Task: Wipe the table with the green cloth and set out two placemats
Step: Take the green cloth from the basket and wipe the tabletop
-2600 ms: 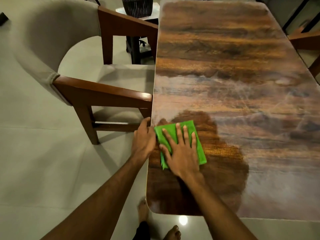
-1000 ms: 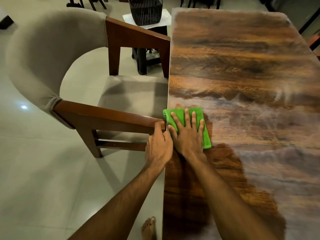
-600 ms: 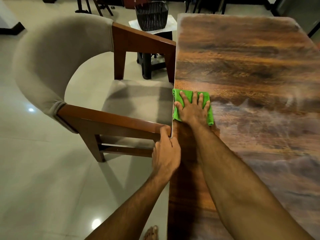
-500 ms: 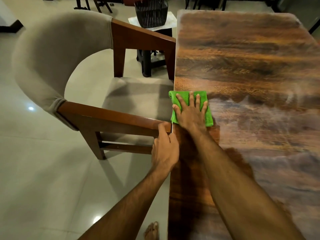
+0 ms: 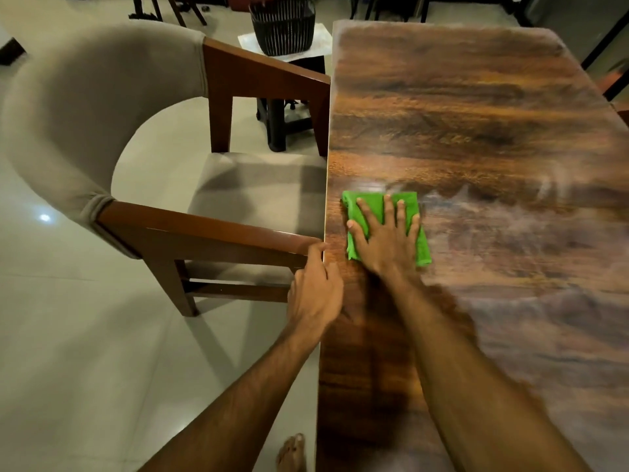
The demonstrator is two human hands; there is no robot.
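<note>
The green cloth [image 5: 373, 203] lies folded flat on the table [image 5: 476, 131], close to its left edge and a little above the middle of the frame. My right hand [image 5: 388, 240] covers most of it, palm down, fingers straight and spread. I grip nothing there; I only press, because a flat palm spreads the weight over the whole pad and lets it slide without bunching. The wood below the cloth, along the lower left of the tabletop, looks darker and cleaner. The wide stretch to the right carries a pale, hazy film, so I judge the wiping well short of done, with most of the surface left. My left hand [image 5: 315, 291] sits at the table's edge just below and left of the cloth. One fingertip touches the end of the chair's armrest [image 5: 221, 233] and the other fingers bend down over the rim. It looks like a brace to steady my lean, but I cannot tell whether those fingers really clamp the edge or merely rest on it. The chair [image 5: 102, 107] stands hard against the table at the left of the frame. Beyond it, top centre, a dark basket [image 5: 282, 25] sits on a low stand. My bare foot [image 5: 291, 451] shows at the bottom edge. No placemats are in sight.
</note>
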